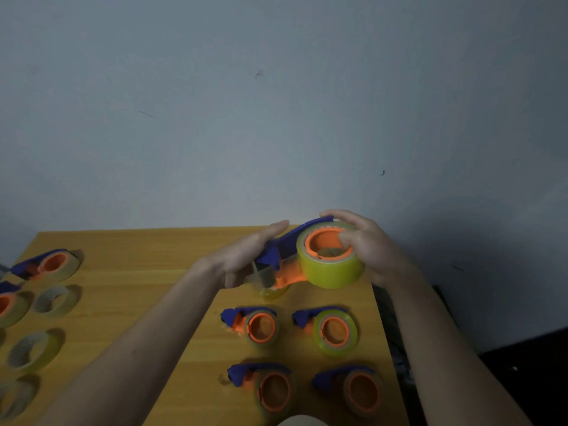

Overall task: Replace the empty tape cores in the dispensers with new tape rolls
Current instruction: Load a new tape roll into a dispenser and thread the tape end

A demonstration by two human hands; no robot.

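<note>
Far left of the frame I see two dispensers [46, 263] at the table [147, 272] edge, with loose rolls [55, 299] below them, down to the lower left corner. No writing legible anywhere; everything too blurred for labels.

Centre: my left hand [246, 259] grips the blue handle of the held dispenser [282, 250], fingers curled under, thumb lying along the top. It is raised above the table. The yellow roll [335, 269] sits on its orange hub.

Right of centre: my right hand [365, 244] clasps the roll, thumb at the hub.

Lower centre-right: four loaded dispensers [255, 325] lying in two rows.
</note>
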